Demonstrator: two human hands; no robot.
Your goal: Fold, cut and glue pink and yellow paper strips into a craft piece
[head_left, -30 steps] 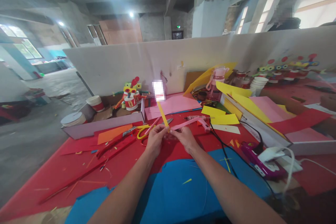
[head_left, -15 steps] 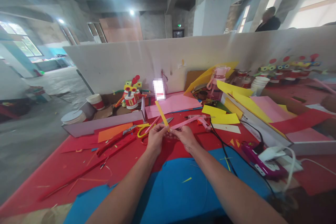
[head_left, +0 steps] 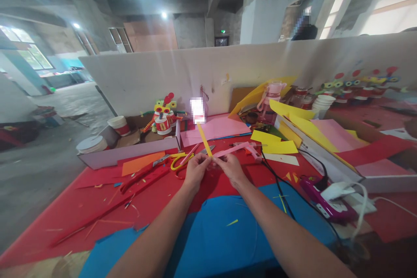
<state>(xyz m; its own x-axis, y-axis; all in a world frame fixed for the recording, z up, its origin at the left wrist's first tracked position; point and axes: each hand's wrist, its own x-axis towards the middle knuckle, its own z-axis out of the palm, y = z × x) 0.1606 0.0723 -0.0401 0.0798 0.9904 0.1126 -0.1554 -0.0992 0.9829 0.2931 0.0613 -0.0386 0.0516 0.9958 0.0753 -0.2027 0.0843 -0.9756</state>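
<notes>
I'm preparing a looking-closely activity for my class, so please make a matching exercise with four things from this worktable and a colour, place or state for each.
Things:
1. Yellow strip
2. Glue gun
3. Power strip
4. Cup stack

Descriptions:
A. Purple, with a white plug on it
B. White, near the board at the back
C. Held where the left hand and right hand meet
D. Lying on the red surface, beyond the right hand

Right pairs: 1-C, 2-D, 3-A, 4-B
</notes>
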